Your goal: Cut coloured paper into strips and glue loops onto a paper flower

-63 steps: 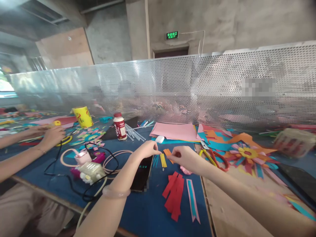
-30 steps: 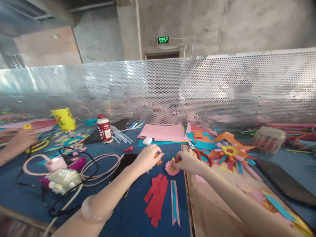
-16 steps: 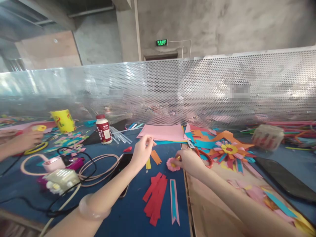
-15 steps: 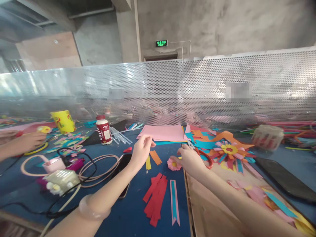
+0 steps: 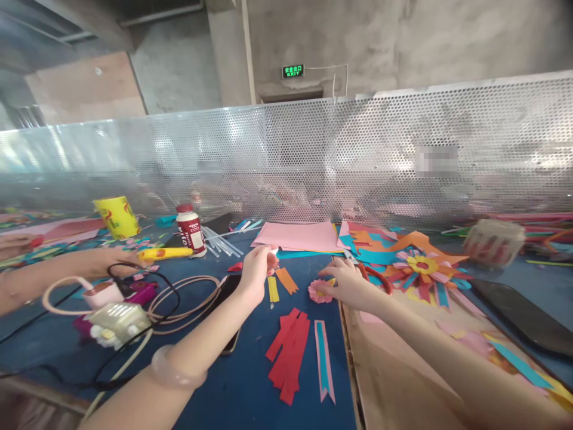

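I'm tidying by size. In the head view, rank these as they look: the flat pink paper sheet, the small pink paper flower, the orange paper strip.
1. flat pink paper sheet, clearly largest.
2. small pink paper flower and orange paper strip: they look alike, so unranked.

One head-worn view, wide lens, straight lines bend toward the edges. It looks forward and down across the blue surface. The fingers sit mid-frame at arm's reach, with the forearms crossing the bottom edge. Beyond the fingers stands a perforated screen, with a concrete wall above it.
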`<state>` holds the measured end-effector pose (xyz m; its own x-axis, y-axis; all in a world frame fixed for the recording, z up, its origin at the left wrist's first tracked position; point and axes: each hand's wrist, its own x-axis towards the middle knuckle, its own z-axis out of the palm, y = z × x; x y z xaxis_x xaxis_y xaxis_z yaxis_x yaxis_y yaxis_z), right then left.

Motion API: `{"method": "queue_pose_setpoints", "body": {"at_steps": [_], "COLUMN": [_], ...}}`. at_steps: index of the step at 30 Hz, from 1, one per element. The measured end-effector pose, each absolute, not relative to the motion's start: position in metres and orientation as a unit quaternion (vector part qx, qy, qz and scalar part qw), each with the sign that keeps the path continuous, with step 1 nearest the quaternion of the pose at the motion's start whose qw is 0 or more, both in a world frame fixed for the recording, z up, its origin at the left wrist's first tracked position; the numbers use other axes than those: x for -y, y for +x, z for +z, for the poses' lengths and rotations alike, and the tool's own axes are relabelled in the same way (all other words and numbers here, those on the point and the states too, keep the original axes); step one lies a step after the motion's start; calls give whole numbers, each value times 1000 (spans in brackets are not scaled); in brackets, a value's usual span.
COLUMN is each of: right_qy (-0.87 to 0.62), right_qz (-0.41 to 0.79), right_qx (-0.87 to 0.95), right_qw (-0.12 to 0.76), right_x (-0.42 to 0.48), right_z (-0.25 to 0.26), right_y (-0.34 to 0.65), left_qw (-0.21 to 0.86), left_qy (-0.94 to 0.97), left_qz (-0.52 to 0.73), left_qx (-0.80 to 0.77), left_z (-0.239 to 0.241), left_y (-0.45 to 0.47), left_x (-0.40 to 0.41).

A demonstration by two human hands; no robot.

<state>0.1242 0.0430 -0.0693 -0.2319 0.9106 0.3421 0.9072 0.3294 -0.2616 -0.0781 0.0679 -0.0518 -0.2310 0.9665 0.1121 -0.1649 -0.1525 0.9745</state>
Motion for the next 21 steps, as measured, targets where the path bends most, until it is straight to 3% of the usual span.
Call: {"method": "queue_pose_setpoints", "body": {"at_steps": [9,14,18,21], "right_qy": [-582,-595,-542,-520], "right_qz": [123,59,35,34], "right_qx": [765,743,723,738], "right_qw": [245,300,427,429], "right_x": [-51,-47,-36,-18], "right_z": [-66,-55,-40,-29], "right_y": [130,130,122,110], "left_qw": [432,387,238,36], "left_qy": [476,529,646,729], "left_qz": [605,597,567,418], "left_qx": [-471,-463,-452,-541], "left_z": [-47,-48,-39,-21], "left_y": [-70,-71,-72,-87], "left_x": [-58,-56,-46,-42]}}
